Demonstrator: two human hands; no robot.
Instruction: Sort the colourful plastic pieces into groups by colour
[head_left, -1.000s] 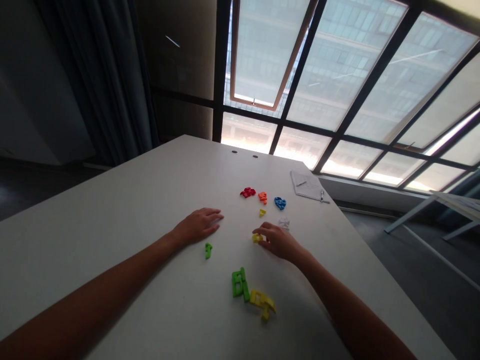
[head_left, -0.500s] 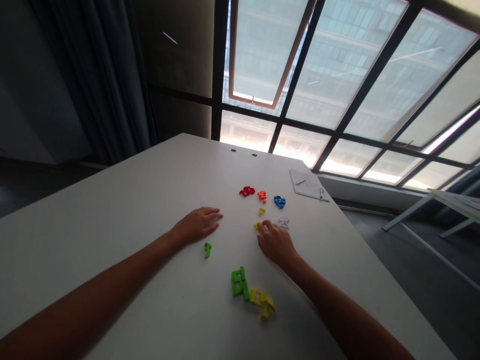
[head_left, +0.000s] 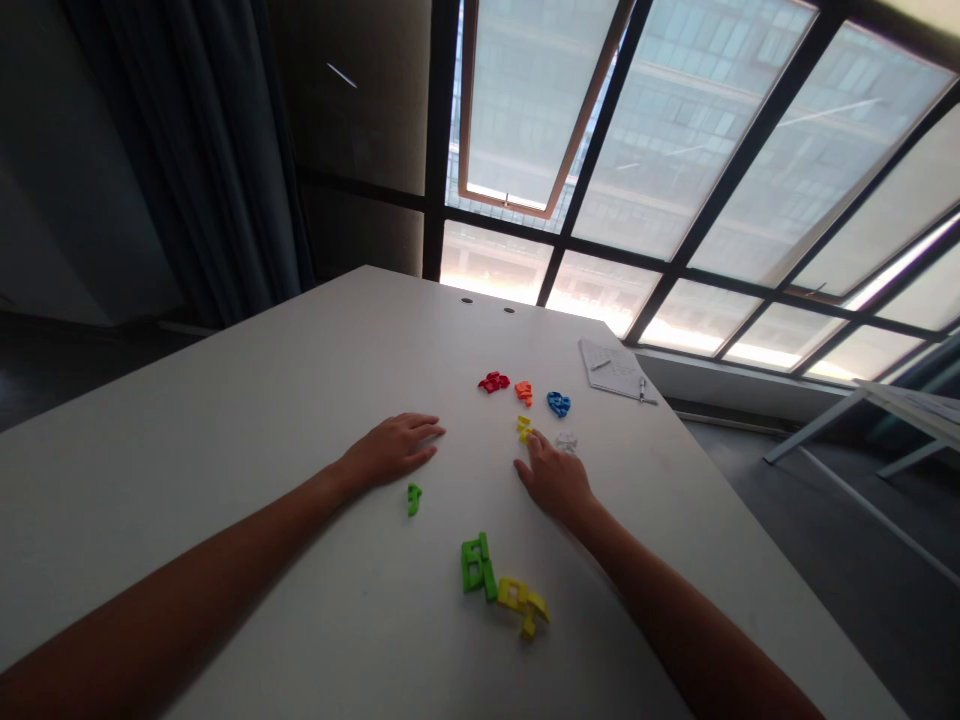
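My left hand (head_left: 396,449) lies flat on the white table (head_left: 247,430), fingers stretched out, holding nothing. A small green piece (head_left: 413,497) sits just below it. My right hand (head_left: 553,475) rests on the table with its fingers reaching to a small pile of yellow pieces (head_left: 523,428); the fingertips touch or nearly touch the pile, and I cannot make out a grip. A white piece (head_left: 567,441) lies just right of that hand. Nearer me lie a joined green block (head_left: 475,566) and a yellow block (head_left: 522,600).
Beyond the hands sit red (head_left: 494,382), orange (head_left: 524,391) and blue (head_left: 559,403) piles of pieces. A sheet of paper with a pen (head_left: 616,369) lies at the table's far right edge. Large windows rise behind the table.
My right hand carried a yellow piece away from me toward the small yellow pile and now rests by it. The left hand has not moved.
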